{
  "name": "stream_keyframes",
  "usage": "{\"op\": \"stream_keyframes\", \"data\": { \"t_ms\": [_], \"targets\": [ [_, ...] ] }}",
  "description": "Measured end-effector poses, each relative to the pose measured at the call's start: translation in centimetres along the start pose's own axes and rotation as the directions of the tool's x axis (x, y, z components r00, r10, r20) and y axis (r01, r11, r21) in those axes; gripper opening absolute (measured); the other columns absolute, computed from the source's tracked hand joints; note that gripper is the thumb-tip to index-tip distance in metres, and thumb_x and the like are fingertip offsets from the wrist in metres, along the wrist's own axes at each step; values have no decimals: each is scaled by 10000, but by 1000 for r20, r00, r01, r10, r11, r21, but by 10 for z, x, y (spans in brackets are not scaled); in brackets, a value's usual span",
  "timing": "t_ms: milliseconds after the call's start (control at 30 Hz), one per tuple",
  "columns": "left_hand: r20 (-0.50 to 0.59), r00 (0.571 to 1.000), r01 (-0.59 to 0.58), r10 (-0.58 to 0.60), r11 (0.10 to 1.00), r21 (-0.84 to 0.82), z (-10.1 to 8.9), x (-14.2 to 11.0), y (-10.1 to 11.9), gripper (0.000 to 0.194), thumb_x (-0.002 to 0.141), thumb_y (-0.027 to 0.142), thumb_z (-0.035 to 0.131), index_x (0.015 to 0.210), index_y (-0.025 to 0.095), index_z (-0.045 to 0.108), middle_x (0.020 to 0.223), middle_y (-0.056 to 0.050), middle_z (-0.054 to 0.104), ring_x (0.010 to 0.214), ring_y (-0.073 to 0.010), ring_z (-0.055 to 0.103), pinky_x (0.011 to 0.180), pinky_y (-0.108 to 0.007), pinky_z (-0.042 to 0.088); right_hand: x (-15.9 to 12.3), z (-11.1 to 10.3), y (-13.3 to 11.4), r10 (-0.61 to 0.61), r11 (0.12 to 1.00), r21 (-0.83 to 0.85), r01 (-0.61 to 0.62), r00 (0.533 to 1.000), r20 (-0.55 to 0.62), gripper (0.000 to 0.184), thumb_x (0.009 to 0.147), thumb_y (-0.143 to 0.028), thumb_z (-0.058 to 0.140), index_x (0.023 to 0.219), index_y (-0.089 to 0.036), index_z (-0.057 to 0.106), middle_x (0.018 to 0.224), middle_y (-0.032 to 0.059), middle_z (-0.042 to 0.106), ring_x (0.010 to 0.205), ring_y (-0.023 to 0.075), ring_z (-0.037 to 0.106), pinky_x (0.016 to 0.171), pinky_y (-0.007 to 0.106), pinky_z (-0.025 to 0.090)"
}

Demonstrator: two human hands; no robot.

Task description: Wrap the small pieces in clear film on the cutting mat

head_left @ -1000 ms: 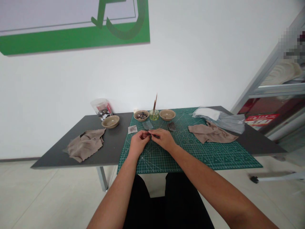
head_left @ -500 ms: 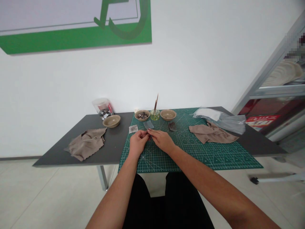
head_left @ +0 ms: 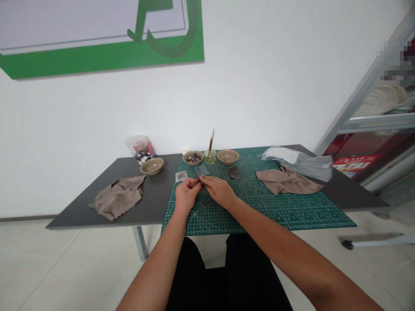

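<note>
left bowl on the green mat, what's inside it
The bowl holds small dark and lighter pieces; whatever lies beneath the top ones is covered and can't be seen.

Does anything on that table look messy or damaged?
Nothing looks plainly spilled or broken. One brown cloth lies rumpled on the dark tabletop; another brown cloth lies crumpled mostly on the green cutting mat. Whatever the left hand and right hand pinch is too hidden to judge.

No legible text, red label [head_left: 356, 163] blurred, wall sign [head_left: 103, 41] cropped
</note>
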State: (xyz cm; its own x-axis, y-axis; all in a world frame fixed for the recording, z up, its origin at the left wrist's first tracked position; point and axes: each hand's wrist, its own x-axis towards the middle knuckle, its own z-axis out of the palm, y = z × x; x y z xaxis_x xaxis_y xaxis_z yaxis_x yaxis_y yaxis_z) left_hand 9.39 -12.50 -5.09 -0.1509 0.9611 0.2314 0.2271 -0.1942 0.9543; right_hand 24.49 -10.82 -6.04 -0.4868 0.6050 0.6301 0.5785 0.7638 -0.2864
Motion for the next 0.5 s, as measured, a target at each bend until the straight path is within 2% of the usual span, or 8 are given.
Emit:
{"op": "stream_keyframes", "data": {
  "t_ms": [67,200,367,500],
  "targets": [
    [16,1000,2,-1,1000,-27,0,0,0,204,685,330,678,771,151,635,665,-16,686,625,-149,636,615,-250,489,0,-1,0,16,1000,4,-16,1000,-7,403,879,-99,446,1263,-155,555,1235,99,614,1132,182,581,995,359,473],
    [32,999,-22,20,998,65,0,-1,1,148,697,296,661,729,156,627,631,-1,669,586,-130,614,599,-236,474,-1,0,-1,-30,1000,-9,30,1000,6,377,872,-96,456,1229,-116,578,1258,122,593,1160,190,562,1015,353,454],
    [45,999,7,-2,994,-107,1,2,-3,197,679,326,686,759,162,610,658,-1,678,633,-147,644,629,-259,509,-2,1,-1,42,999,5,-42,999,-20,403,878,-99,450,1265,-150,548,1248,100,604,1131,176,583,995,343,469],
    [35,999,-6,9,996,-86,1,2,-5,173,680,299,693,735,158,610,637,3,669,605,-141,638,623,-261,515,-3,1,-3,21,1000,17,-21,1000,-6,408,876,-102,449,1268,-160,545,1288,97,574,1166,175,559,1004,332,456]
  ]
}}
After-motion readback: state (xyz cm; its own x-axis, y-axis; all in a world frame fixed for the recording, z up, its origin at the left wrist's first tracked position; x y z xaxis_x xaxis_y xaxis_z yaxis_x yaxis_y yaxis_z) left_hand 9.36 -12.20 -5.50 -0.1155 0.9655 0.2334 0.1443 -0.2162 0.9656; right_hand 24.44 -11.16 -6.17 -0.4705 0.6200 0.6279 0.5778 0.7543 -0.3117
